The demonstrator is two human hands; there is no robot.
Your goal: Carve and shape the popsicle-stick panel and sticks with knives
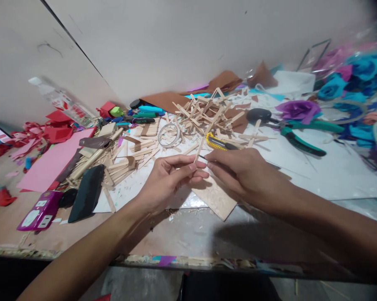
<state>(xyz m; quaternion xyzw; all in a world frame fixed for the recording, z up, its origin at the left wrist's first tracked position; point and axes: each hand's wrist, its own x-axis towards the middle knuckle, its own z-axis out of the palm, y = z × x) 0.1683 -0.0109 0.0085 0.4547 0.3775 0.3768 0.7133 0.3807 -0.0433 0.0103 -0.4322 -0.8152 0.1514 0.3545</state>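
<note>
My left hand [179,175] pinches a flat wooden craft stick [200,148] between thumb and fingers, its far end pointing up and away. Close beside it, my right hand [241,167] is closed on a thin dark strip [202,157], whose tip reaches the stick. Most of that strip is hidden in the fingers, so its kind is unclear. Just beyond the right hand lies a yellow and black utility knife [216,142]. Under the hands is a flat piece of pale wood [218,200] on white sheets.
A heap of craft sticks [204,113] lies behind the hands, with a tape roll [170,135] left of it. Green-handled pliers [301,138] are at right. A black phone-like slab [87,192], a purple device [41,211] and a plastic bottle [63,102] stand or lie left.
</note>
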